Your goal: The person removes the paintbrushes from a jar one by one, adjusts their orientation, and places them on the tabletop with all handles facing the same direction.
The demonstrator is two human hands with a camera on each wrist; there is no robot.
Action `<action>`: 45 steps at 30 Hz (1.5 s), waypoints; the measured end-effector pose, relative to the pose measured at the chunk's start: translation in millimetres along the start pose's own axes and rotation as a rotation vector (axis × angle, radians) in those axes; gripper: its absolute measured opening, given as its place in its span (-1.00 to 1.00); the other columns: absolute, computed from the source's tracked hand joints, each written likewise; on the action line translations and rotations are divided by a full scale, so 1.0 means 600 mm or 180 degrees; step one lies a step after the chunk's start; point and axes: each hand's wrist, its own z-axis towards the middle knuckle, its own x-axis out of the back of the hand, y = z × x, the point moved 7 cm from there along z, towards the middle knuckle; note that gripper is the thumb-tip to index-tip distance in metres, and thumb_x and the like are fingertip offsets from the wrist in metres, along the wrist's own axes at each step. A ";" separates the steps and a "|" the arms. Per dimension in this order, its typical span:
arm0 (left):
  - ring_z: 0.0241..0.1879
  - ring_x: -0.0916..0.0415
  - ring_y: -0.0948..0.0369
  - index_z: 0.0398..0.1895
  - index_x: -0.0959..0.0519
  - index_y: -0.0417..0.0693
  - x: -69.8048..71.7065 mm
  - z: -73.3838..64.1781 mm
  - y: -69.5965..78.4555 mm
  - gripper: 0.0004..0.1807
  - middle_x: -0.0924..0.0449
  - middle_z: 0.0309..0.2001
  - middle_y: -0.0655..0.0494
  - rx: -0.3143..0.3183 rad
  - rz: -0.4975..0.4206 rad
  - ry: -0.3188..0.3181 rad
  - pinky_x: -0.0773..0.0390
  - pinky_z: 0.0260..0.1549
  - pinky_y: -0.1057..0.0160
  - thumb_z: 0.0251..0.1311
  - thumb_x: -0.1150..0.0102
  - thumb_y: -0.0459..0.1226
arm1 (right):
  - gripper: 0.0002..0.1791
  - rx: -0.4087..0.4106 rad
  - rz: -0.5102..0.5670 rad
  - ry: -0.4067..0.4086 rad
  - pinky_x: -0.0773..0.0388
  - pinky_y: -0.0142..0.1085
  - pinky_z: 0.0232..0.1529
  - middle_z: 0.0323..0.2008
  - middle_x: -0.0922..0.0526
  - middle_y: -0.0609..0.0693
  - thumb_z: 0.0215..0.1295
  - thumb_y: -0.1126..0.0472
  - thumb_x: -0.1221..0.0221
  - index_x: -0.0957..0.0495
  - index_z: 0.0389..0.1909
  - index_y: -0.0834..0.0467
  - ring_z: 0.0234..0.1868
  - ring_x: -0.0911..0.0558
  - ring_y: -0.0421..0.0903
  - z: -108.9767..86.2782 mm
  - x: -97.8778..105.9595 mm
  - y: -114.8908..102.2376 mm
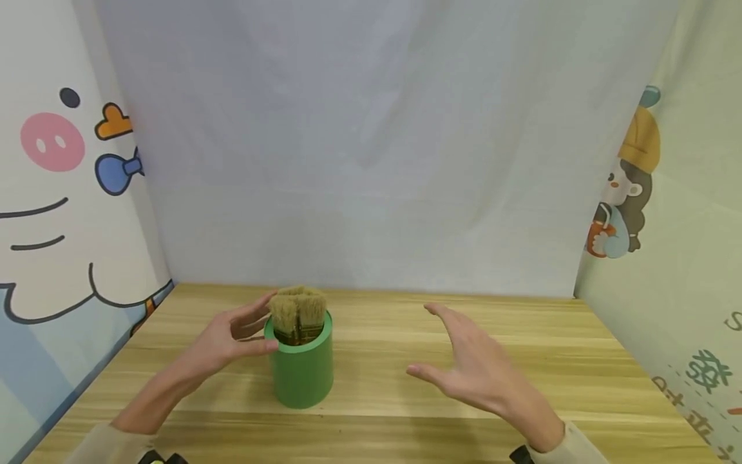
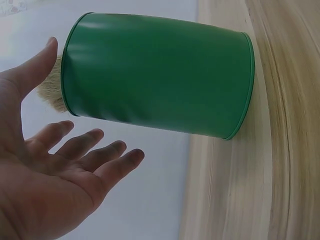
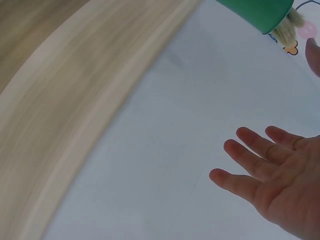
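While tan bristles protrude, green container, upright

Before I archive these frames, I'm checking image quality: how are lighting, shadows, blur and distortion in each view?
Head view: soft light, faint shadows on the pale wooden table; left wrist view: dark patches, shadow or reflection, on the green cylindrical container; right wrist view: dimmer, the table's edge bowed and its grain smeared.

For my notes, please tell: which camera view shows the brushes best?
The head view: it shows the brushes from above, bristles and darker bands, in the green container. Both wrist views show only bristles past its rim.
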 end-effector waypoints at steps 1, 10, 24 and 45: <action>0.53 -0.01 -0.41 0.73 0.00 -0.07 0.000 0.000 -0.003 -0.04 0.05 0.62 -0.40 0.0051 -0.0031 0.0000 -0.24 0.38 -0.37 0.42 -0.35 -0.22 | 0.10 0.0027 0.0072 -0.0014 -0.45 0.21 0.32 0.48 -0.44 0.03 0.21 -0.46 -0.35 -0.26 0.61 0.07 0.46 -0.43 0.14 0.003 -0.002 -0.004; 0.50 -0.10 -0.41 0.69 0.02 -0.27 -0.002 0.000 -0.023 -0.02 0.01 0.60 -0.44 0.0273 -0.0158 0.0092 -0.28 0.39 -0.29 0.41 -0.37 -0.21 | -0.03 0.0303 0.0599 -0.0145 -0.47 0.13 0.32 0.36 -0.56 0.01 0.24 -0.15 -0.50 -0.28 0.59 0.02 0.39 -0.51 0.06 0.031 -0.025 -0.040; 0.48 -0.21 -0.33 0.65 -0.01 -0.39 -0.011 0.005 -0.027 -0.07 -0.06 0.59 -0.38 0.0353 -0.0436 0.0009 -0.45 0.34 -0.12 0.44 -0.33 -0.22 | -0.25 0.0573 0.1332 -0.0186 -0.61 -0.04 0.11 0.15 -0.67 0.00 0.27 0.17 -0.48 -0.40 0.45 0.10 0.12 -0.66 0.04 0.084 -0.065 -0.088; 0.45 -0.25 -0.33 0.66 0.00 -0.38 -0.024 0.009 -0.021 -0.02 -0.06 0.58 -0.42 0.0367 -0.0583 0.0021 -0.51 0.30 -0.11 0.39 -0.39 -0.24 | -0.47 0.0596 0.1849 -0.0077 -0.63 -0.11 -0.05 -0.01 -0.73 -0.09 0.35 0.25 -0.43 -0.48 0.28 0.04 -0.01 -0.66 -0.01 0.146 -0.115 -0.128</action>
